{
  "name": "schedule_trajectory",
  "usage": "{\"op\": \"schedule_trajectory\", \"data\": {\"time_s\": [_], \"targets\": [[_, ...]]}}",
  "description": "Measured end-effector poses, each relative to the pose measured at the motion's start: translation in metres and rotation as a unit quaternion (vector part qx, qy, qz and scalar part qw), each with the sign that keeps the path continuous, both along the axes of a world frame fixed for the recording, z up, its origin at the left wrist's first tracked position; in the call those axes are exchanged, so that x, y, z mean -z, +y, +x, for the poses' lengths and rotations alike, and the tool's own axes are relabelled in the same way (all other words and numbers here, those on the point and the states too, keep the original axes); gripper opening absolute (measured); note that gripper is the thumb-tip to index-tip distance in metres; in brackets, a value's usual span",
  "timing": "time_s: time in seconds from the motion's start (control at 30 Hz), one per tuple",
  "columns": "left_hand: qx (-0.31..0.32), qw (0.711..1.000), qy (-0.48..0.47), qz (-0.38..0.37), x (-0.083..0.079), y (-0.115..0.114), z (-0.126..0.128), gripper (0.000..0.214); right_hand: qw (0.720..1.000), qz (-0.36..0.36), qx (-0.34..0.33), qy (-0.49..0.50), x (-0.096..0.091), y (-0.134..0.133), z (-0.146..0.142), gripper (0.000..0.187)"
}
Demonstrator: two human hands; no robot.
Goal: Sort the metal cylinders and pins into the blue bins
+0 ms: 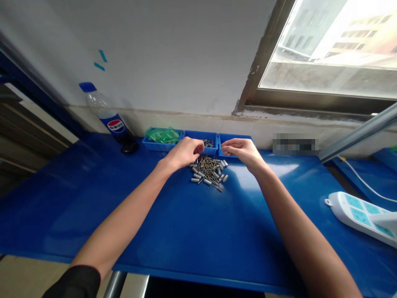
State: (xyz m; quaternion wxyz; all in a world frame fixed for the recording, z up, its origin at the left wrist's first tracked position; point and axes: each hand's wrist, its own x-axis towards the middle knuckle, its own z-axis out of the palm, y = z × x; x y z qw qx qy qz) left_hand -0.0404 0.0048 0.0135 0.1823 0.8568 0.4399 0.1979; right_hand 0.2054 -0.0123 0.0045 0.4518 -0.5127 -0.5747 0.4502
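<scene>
A loose pile of small grey metal cylinders and thin brass-coloured pins (208,170) lies on the blue table. My left hand (185,152) is over the pile's left edge, its fingers curled together in front of the middle blue bin (201,134). Grey cylinders show inside that bin. At the front of the right blue bin (237,136) is my right hand (243,152), thumb and fingers pinched together. Whatever either hand holds is too small or hidden to make out. The right hand covers most of that bin's inside.
Green plastic packets (163,135) fill the left blue bin (149,145). A cola bottle (113,122) stands further left by the wall. On the right lie a white power strip (361,213) and a cable (369,182), near a slanting metal post (359,134).
</scene>
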Motion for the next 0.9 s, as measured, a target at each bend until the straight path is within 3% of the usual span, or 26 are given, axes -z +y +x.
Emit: {"op": "schedule_trajectory", "data": {"time_s": [0.2,0.47,0.9], "targets": [[-0.037,0.986,0.16,0.022,-0.001,-0.008,0.004,0.024,0.999,-0.012,-0.032,-0.033,0.001,-0.003,-0.004,0.018],[-0.004,0.983,0.179,0.038,0.015,-0.006,0.012,0.029,0.996,-0.032,-0.066,-0.04,0.009,-0.004,-0.011,0.017],[-0.008,0.971,0.228,0.074,0.013,-0.012,0.017,0.032,0.996,-0.041,-0.068,-0.041,0.008,-0.004,-0.011,0.016]]}}
